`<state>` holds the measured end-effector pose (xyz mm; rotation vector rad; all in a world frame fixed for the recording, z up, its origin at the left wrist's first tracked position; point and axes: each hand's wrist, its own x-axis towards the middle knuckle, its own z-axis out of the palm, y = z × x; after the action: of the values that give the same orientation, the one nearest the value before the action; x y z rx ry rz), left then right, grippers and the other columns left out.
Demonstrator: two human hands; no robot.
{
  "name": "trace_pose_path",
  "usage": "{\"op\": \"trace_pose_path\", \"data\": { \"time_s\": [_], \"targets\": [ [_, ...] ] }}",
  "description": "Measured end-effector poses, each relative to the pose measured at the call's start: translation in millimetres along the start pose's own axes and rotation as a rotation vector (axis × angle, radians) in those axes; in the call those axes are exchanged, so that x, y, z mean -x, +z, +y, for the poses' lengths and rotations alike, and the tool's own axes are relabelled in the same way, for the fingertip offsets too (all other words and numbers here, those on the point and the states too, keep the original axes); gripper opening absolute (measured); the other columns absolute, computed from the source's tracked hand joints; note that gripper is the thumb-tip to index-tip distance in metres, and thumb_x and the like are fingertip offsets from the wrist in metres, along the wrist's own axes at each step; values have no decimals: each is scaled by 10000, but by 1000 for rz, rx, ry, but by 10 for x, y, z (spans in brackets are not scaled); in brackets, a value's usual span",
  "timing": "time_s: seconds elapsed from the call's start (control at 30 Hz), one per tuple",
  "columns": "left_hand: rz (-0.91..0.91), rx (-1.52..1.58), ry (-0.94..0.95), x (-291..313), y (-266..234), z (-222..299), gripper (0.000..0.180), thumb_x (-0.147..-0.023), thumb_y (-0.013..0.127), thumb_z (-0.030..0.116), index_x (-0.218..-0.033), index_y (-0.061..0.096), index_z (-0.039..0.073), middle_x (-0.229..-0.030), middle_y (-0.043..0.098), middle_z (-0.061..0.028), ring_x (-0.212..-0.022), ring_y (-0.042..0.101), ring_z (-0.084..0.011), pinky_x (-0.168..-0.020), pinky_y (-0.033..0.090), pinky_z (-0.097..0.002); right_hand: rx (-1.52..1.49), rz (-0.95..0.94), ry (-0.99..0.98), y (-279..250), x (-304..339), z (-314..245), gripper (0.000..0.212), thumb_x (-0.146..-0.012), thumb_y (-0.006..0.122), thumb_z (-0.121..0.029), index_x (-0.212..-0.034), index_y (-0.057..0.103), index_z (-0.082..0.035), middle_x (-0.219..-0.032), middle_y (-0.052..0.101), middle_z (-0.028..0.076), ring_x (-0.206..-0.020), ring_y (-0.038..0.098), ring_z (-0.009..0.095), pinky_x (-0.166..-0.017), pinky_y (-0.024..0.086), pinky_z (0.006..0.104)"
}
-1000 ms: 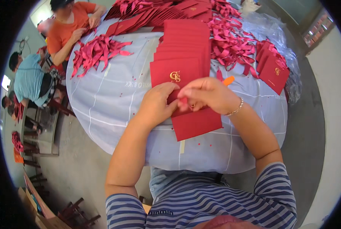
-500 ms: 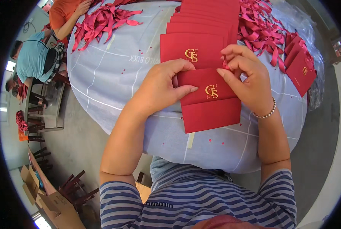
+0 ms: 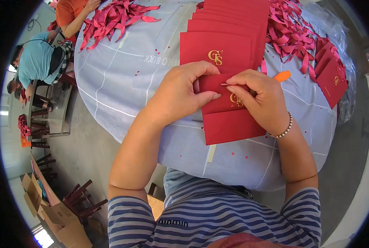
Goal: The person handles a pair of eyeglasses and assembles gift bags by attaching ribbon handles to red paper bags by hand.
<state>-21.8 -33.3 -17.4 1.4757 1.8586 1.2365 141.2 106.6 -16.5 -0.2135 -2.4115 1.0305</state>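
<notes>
- At the near edge of the table (image 3: pixel 250 165), over its pale blue-grey cloth, both hands work one red folded card (image 3: pixel 230 113), which lies flat just in front of the person.
- Left hand (image 3: pixel 180 93): closed in a pinch on the card's upper left part, thumb lying across the front face, fingers curled over the top edge.
- Right hand (image 3: pixel 261 97): also closed in a pinch, thumb and forefinger meeting at the card's top edge, where a thin pale line shows. Cannot tell whether that line is a slit, a flap edge or a ribbon end.
- Judgement on the step: it looks like fine work at the card's top edge. Best done with the left hand pinning the card flat so it cannot slide on the cloth, while the right hand uses fingertips only and keeps off the gold print.
- Risk, as judged: pressing hard near the fold could crease the front panel.
- Card appearance: deep red, matte, stiff-looking; a gold emblem is partly hidden under the right hand; the lower panel sticks out toward the person, plain and unmarked.
- Just beyond the hands: a fanned row of matching red cards (image 3: pixel 225 41), overlapping, the nearest one showing its gold emblem.
- Right of the hands: a small orange object (image 3: pixel 282 76), touching the cloth; kind unclear.
- Farther right: a small stack of red cards (image 3: pixel 331 80) beside a heap of dark pink ribbons (image 3: pixel 292 33).
- Far left of the table: a second ribbon pile (image 3: pixel 114 16), with another person's arm near it.
</notes>
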Motion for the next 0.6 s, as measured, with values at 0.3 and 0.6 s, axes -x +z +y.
{"op": "trace_pose_path", "data": {
  "time_s": [0.3, 0.6],
  "targets": [
    [62, -69, 61, 17, 29, 9, 367, -714, 807, 18, -1048, 656, 18, -788, 588, 7, -633, 470, -67, -571, 426, -228, 110, 79, -70, 128, -1, -20, 90, -841, 660, -19, -929, 646, -2, -843, 643, 123, -750, 645, 299, -644, 519, 369],
    [130, -99, 111, 25, 91, 41, 280, -700, 745, 9, -956, 635, 0, -887, 654, -158, -813, 631, -347, -689, 498, -385, 414, 57, -176, 178, 22, -181, 156, -764, 602, 2, -919, 585, -12, -828, 575, 129, -764, 612, 316, -673, 514, 400]
  ]
}}
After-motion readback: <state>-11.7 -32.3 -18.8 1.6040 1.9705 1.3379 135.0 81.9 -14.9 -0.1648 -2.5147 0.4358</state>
